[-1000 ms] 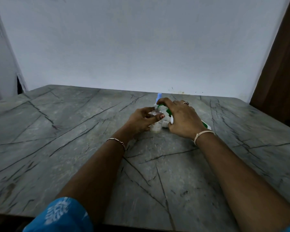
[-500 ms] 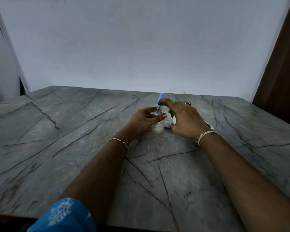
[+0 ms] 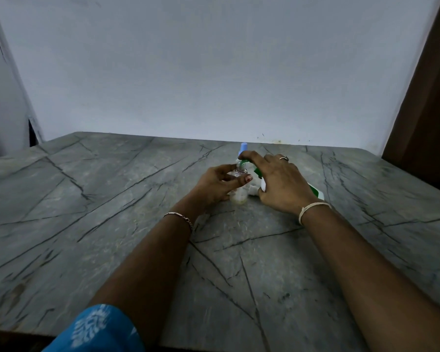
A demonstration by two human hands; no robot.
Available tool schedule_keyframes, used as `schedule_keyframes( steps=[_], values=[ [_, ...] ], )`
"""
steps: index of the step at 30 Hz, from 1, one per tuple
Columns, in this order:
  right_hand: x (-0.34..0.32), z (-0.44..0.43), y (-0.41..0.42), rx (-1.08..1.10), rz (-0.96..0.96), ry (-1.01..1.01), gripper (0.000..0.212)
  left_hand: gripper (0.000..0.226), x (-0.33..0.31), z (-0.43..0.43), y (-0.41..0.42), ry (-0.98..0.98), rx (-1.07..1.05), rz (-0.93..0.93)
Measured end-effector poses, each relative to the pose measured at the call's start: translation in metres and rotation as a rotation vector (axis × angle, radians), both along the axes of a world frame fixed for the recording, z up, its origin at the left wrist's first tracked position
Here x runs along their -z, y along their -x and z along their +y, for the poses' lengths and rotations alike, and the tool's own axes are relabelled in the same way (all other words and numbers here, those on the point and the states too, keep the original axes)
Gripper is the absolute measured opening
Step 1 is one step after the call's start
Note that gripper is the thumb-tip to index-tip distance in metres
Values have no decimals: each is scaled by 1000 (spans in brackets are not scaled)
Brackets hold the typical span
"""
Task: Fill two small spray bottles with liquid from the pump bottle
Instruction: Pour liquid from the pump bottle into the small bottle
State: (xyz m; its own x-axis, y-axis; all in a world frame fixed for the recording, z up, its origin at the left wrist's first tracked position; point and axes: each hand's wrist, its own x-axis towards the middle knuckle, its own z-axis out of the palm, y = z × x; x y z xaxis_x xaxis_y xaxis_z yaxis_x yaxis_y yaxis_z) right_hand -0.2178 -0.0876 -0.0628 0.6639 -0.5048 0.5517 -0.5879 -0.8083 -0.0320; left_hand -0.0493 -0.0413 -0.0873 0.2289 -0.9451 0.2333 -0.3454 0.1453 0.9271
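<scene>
Small clear plastic spray bottle [image 3: 238, 193] upright mid-table, left hand [image 3: 215, 185] fingers clamped on its neck — prob light, tippy, slick; right hand [image 3: 280, 185] fingers curled on green-white pump bottle [image 3: 261, 182].

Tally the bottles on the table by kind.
Small spray bottles: 2 (open spray bottle, blue-capped spray bottle behind it, mostly hidden)
Pump bottle: 1 (pump bottle, white and green)
Total: 3
</scene>
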Motion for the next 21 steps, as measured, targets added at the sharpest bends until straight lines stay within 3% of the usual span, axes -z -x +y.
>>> schedule_keyframes(
  steps=[5, 12, 16, 21],
  values=[
    [-2, -1, 0, -16, -4, -45, 77, 23, 0, 0, -2, 9, 1, 1],
    [-6, 1, -3, -47, -61, -63, 65, 47, 0, 0, 1, 11, -4, 7],
    [-3, 1, -4, -17, -26, -32, 72, 40, 0, 0, 1, 12, -6, 5],
    [-2, -1, 2, -15, 7, -21, 84, 54, 0, 0, 1, 4, -7, -20]
  ],
)
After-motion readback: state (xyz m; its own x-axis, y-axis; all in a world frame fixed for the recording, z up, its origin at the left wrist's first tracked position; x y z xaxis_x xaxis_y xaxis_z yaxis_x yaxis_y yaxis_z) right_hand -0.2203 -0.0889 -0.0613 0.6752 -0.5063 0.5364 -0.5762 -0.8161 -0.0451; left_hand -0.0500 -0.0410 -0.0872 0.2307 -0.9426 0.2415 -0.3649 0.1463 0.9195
